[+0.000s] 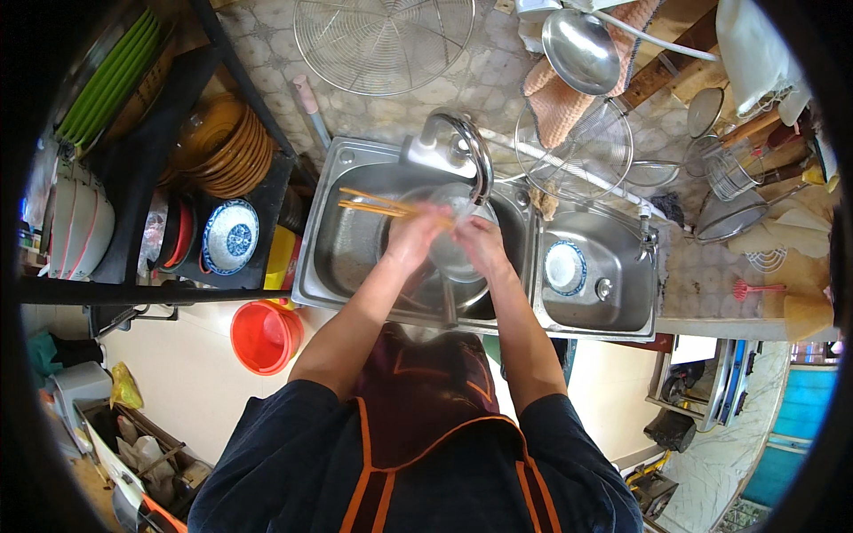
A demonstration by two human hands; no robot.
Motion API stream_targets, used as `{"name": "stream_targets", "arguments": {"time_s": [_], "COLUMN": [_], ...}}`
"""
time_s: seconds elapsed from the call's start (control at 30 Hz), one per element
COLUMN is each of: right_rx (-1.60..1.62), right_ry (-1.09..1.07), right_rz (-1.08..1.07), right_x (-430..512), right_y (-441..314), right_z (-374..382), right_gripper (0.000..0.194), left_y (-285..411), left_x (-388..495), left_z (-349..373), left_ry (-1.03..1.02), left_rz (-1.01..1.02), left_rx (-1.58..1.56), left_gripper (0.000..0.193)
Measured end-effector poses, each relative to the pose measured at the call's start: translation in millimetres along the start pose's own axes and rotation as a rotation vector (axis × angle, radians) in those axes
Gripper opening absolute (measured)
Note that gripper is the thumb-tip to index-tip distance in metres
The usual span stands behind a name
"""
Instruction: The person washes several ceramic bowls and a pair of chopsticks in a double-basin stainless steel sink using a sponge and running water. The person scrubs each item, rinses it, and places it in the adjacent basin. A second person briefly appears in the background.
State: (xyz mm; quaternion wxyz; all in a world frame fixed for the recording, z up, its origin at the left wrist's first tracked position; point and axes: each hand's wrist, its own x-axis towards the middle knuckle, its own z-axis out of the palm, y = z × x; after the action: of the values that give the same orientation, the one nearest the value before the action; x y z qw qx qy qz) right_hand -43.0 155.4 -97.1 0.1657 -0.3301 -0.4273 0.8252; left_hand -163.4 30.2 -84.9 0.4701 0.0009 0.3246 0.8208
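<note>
Over the larger stainless steel sink basin (353,256), my left hand (416,236) grips a bundle of wooden chopsticks (373,201). Their free ends point left. My right hand (481,245) is closed at the bundle's other end, close against the left; both hands are blurred by motion. Above them curves a chrome faucet (481,150), with water falling near my fingers. Beneath the hands sit a round, pale, partly hidden vessel (456,260) and a larger metal pan or bowl. A handle (448,303) extends toward me over the sink's front edge.
A blue-rimmed bowl (565,268) lies in the smaller basin beside the drain. Left, a black shelf holds stacked brown plates (230,153) and a blue-patterned dish (230,237). A red bucket (266,338) stands on the floor. Wire strainers (573,156) and a metal ladle (581,52) are along the wall.
</note>
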Motion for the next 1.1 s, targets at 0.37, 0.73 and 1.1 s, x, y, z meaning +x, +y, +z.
{"name": "stream_targets", "arguments": {"time_s": [0.37, 0.73, 1.1], "right_rx": [-0.897, -1.785, -1.62], "right_ry": [0.144, -0.018, 0.319], "right_rz": [-0.334, -0.297, -0.259], "right_x": [-19.1, -9.9, -23.0], "right_y": [-22.1, 6.4, 2.9], "right_z": [-7.5, 14.6, -0.6], "right_gripper": [0.025, 0.051, 0.053], "left_y": [-20.9, -66.1, -88.1], "left_x": [6.9, -8.6, -3.8], "left_z": [12.0, 51.1, 40.2], "left_ry": [0.096, 0.032, -0.055], "left_rz": [0.015, -0.217, -0.392], "left_rx": [-0.067, -0.327, -0.277], "left_gripper": [0.015, 0.057, 0.034]}}
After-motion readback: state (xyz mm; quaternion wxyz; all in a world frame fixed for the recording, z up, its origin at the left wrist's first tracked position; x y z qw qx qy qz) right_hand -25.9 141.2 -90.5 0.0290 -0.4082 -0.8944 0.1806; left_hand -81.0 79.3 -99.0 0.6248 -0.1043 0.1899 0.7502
